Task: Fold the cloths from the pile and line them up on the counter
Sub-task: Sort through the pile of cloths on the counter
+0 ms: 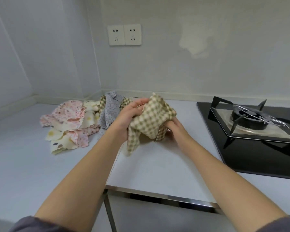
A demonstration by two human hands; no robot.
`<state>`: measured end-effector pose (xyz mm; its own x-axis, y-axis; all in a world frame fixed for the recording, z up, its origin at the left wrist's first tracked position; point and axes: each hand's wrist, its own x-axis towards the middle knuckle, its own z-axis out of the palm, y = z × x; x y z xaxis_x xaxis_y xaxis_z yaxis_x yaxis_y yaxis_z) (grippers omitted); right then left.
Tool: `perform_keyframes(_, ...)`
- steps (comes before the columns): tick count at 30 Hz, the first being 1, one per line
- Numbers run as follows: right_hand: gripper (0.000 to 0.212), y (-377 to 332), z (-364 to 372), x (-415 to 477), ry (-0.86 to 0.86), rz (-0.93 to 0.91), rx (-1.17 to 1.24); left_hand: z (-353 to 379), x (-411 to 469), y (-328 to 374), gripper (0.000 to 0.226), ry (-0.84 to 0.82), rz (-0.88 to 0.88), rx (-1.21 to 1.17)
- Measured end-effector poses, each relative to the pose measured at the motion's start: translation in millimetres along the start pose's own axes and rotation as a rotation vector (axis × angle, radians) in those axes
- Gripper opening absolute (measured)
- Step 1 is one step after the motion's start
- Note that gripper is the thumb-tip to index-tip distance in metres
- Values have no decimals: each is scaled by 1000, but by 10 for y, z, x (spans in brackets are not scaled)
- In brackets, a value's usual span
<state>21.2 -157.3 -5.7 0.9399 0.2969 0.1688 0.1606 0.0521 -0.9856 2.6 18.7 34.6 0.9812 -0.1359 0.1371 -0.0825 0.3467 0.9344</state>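
Observation:
A crumpled green-and-cream checked cloth point(153, 122) hangs just above the white counter point(157, 166), held between both hands. My left hand point(129, 118) grips its left side, fingers reaching over the top edge. My right hand point(174, 127) holds its lower right part, with the fingers partly hidden under the fabric. To the left lies the pile of cloths point(77, 124): a pink floral one point(69, 114), a cream one with spots point(57, 141) and a grey-blue patterned one point(110, 111), all unfolded.
A black gas stove point(251, 131) with a metal burner stand fills the counter's right side. Two wall sockets point(124, 35) sit on the back wall. The counter's front edge point(157, 193) runs below my forearms.

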Motion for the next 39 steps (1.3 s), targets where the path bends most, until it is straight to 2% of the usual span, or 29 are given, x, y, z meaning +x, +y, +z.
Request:
perform_keyframes(2,18,-36,51,4,-62,31,-104,-89,30,19,35,-3,-36,27)
perform_keyframes(4,12,-36,52,28,-45,17,-194,-114,42,27,23,79,-70,187)
perform_keyframes(5,13,-31,20,49,-2,4,-185,-123,33,32,21,115,-89,301)
perform_keyframes(8,16,-62,-115,113,155,55,-31,-222,-1,-9,43,70,-179,666)
perform_keyframes(10,16,-62,-212,153,202,152,-22,-282,-16,-43,34,-9,-248,808)
perform_keyframes(11,15,-54,-246,163,188,218,5,-301,-17,-48,24,-32,-262,768)
perform_keyframes(12,13,-57,-268,160,153,300,93,-293,-6,-52,16,-43,-270,622)
perform_keyframes(15,18,-129,-316,110,53,477,444,-243,32,6,18,10,-222,43)
perform_keyframes(16,17,-152,-349,115,41,467,538,-231,56,7,19,62,-202,-22)
perform_keyframes(17,16,-163,-383,114,44,430,610,-213,70,-12,16,126,-182,15)
perform_keyframes(18,17,-161,-405,118,72,395,676,-202,75,-56,12,225,-158,160)
perform_keyframes(19,15,-141,-431,129,128,362,688,-223,86,-119,10,341,-112,433)
perform_keyframes(20,15,-133,-433,126,185,342,674,-261,93,-197,10,444,-40,811)
perform_keyframes(21,18,-96,-443,138,248,318,625,-288,84,-274,16,492,33,1196)
perform_keyframes(22,22,-64,-438,156,286,298,568,-332,80,-355,26,503,109,1482)
perform_keyframes(23,28,-21,-444,180,318,283,477,-343,74,-405,34,488,194,1629)
perform_keyframes(26,51,34,-402,193,347,221,204,-286,87,-445,32,265,356,1617)
perform_keyframes(28,56,80,-353,187,345,148,39,-250,92,-520,40,15,259,1619)
perform_keyframes(30,55,135,-309,175,338,22,-257,-273,89,-601,53,-148,32,1663)
perform_keyframes(31,54,160,-292,171,312,-57,-437,-292,89,-625,55,-182,-71,1683)
perform_keyframes(33,45,188,-265,175,261,-193,-705,-314,107,-647,57,-192,-146,1708)
perform_keyframes(35,29,185,-251,185,242,-216,-782,-311,121,-653,58,-185,-151,1720)
perform_keyframes(37,17,182,-243,191,188,-145,-785,-299,118,-651,58,-189,-152,1721)
perform_keyframes(39,20,204,-235,181,140,-92,-807,-299,108,-653,57,-191,-153,1729)
